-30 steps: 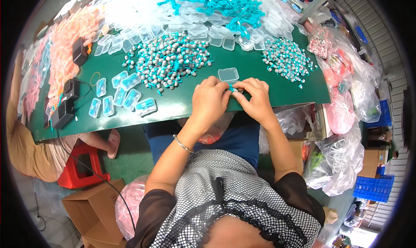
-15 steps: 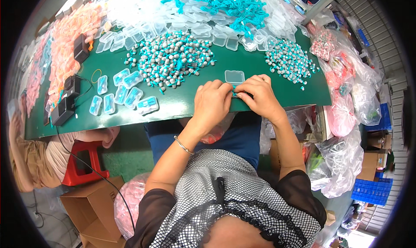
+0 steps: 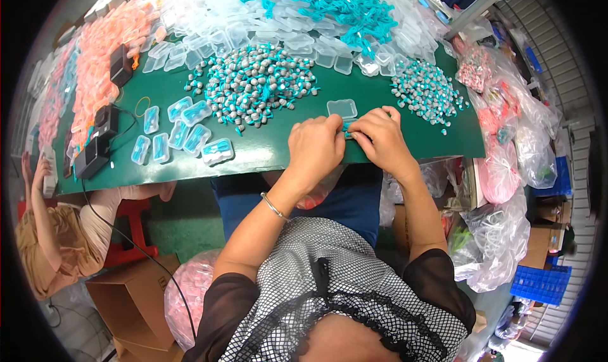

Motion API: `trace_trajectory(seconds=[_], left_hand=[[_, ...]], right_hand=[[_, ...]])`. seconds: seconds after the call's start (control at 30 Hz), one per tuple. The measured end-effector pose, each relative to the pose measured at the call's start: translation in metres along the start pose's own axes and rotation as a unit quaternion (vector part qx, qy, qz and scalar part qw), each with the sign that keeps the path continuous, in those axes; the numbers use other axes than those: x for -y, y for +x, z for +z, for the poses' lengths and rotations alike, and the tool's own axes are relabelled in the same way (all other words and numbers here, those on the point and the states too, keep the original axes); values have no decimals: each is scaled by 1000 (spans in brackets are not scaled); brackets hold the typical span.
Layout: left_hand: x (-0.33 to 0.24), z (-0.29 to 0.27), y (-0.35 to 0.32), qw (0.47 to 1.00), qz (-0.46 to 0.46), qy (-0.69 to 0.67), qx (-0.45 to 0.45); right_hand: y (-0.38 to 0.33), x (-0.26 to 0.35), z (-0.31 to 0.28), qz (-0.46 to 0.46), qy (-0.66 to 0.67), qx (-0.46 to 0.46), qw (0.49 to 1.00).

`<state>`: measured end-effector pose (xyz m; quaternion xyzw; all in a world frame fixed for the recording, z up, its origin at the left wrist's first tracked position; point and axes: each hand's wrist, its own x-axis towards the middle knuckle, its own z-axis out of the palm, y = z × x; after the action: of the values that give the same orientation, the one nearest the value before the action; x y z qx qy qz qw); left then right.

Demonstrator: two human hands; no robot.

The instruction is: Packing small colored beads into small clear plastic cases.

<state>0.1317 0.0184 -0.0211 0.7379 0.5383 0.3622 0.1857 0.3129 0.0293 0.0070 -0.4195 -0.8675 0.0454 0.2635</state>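
Note:
Near the table's front edge, my left hand (image 3: 315, 145) and my right hand (image 3: 383, 140) are close together, their fingers closed around a small clear plastic case (image 3: 342, 108). The case's lid is open and points away from me. A bit of teal cord (image 3: 347, 133) shows between my fingertips, at the case's near half; the rest is hidden by my fingers. Beyond my left hand is a heap of small grey-striped pieces with teal cords (image 3: 256, 87). A smaller heap of grey and teal pieces (image 3: 427, 91) lies beyond my right hand.
Several filled clear cases (image 3: 217, 151) lie left of my hands. Empty clear cases (image 3: 323, 57) and teal cords (image 3: 354, 14) cover the table's far side. Black boxes (image 3: 93, 158) with a cable stand at left, near peach-coloured pieces (image 3: 104, 52). Another person's hand (image 3: 41, 172) is at the left edge.
My fingers have shifted slightly at the case, and its open lid leans a little differently. At the left edge, the other person's hands have come up beside the table with a pale box.

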Motion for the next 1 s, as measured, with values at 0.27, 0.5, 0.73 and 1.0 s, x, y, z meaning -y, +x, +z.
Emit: trace_trajectory(seconds=[0.27, 0.5, 0.73, 1.0], left_hand=[[-1, -11, -7, 998, 60, 1, 4], [8, -5, -2, 997, 71, 29, 23], [7, -10, -1, 997, 13, -69, 34], [12, -16, 1, 993, 62, -86, 43]], right_hand=[[5, -7, -4, 62, 29, -30, 997], [19, -34, 13, 59, 52, -8, 997], [5, -27, 13, 87, 173, -66, 979], [-18, -11, 15, 22, 155, -120, 980]])
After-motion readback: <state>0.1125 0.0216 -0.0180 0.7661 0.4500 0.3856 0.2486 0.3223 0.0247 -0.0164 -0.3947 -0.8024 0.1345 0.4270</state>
